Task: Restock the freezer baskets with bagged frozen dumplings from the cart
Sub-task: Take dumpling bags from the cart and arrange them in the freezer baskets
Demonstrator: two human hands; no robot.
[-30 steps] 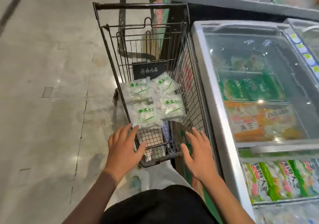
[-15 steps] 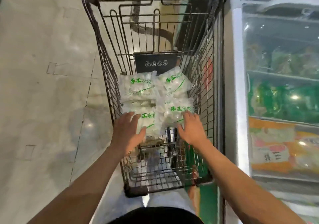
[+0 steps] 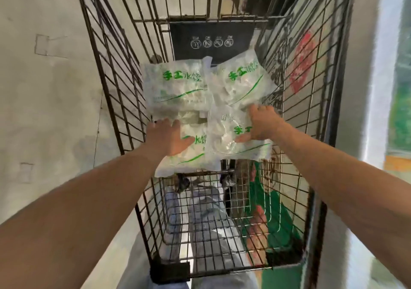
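Four clear plastic bags of white frozen dumplings with green lettering lie in a two-by-two cluster in the far half of the black wire shopping cart (image 3: 298,101). The left hand (image 3: 165,138) rests on the near-left bag (image 3: 189,155), fingers reaching over its far edge and thumb laid across its front — whether they curl under it cannot be told. The right hand (image 3: 262,125) grips the near-right bag (image 3: 226,137) at its far right edge, thumb pressed flat on the front. Behind them sit the far-left bag (image 3: 175,86) and far-right bag (image 3: 238,81), touching — just before a black sign panel (image 3: 211,39). Right of the cart stands a white chest freezer (image 3: 387,88), blurred.
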